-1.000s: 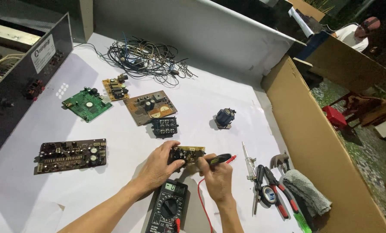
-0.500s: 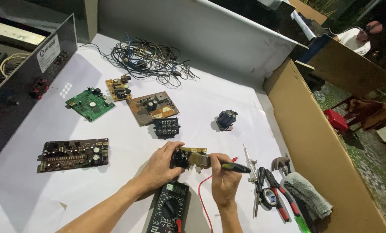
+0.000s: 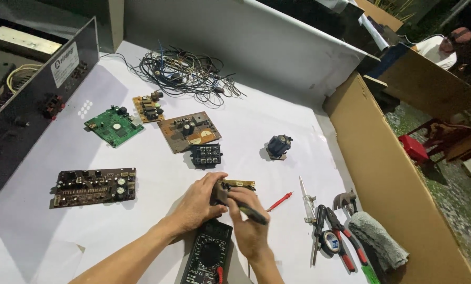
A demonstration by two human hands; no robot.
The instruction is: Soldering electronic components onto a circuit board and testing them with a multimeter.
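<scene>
— Listing your hands first: what does each hold?
— Your left hand (image 3: 197, 204) has its fingers curled shut around a small circuit board (image 3: 234, 186), lifted just above the white table (image 3: 256, 126). Your right hand (image 3: 248, 223) pinches a black test probe (image 3: 252, 213), tip against that board.
— And directly below them?
— One black multimeter (image 3: 208, 255), lying flat, partly under your wrists. One red test probe (image 3: 280, 201) lies loose just right of your hands.
— Remaining stock?
— Dark brown board (image 3: 94, 186) to the left; green board (image 3: 114, 125), tan board (image 3: 187, 131) and a tangle of wires (image 3: 185, 71) farther back; red-handled pliers (image 3: 336, 231) at right.
</scene>
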